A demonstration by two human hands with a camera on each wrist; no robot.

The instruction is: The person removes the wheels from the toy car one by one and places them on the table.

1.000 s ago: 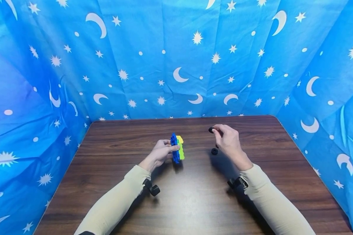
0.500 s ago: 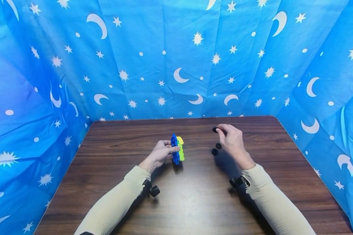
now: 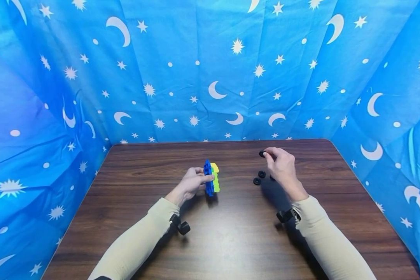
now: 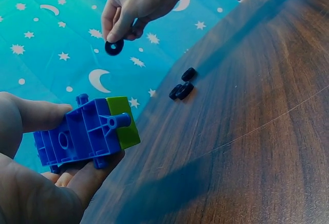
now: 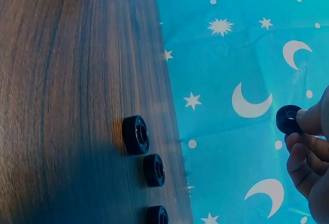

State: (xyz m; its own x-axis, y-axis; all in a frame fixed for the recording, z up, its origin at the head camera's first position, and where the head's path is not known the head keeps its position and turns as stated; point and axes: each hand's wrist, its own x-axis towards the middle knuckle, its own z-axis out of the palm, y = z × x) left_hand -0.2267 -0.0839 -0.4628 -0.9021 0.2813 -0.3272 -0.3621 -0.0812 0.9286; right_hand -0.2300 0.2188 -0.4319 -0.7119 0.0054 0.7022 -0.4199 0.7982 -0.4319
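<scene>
My left hand [image 3: 191, 182] grips a toy car body [image 3: 210, 179] on its side, thumb on one face and fingers behind. Its blue chassis [image 4: 77, 134] with stub axles faces the left wrist camera; the green and yellow upper part [image 3: 215, 181] points right in the head view. No wheel shows on the axles in sight. Thumb and fingers of my right hand [image 3: 281, 167] pinch a black toy wheel [image 5: 289, 119] above the table. Below and left of that hand lie three more wheels [image 5: 136, 134] on the tabletop, one of them partly hidden by the hand in the head view.
The dark wooden table [image 3: 224, 241] has rounded far corners. A blue cloth [image 3: 182, 77] with white moons and stars hangs behind it and at both sides. Black wrist cameras [image 3: 180, 224] stick out from both sleeves.
My right hand has drifted right with its pinched wheel, uncovering more of the loose wheels in the head view. The left hand and car body have hardly moved.
</scene>
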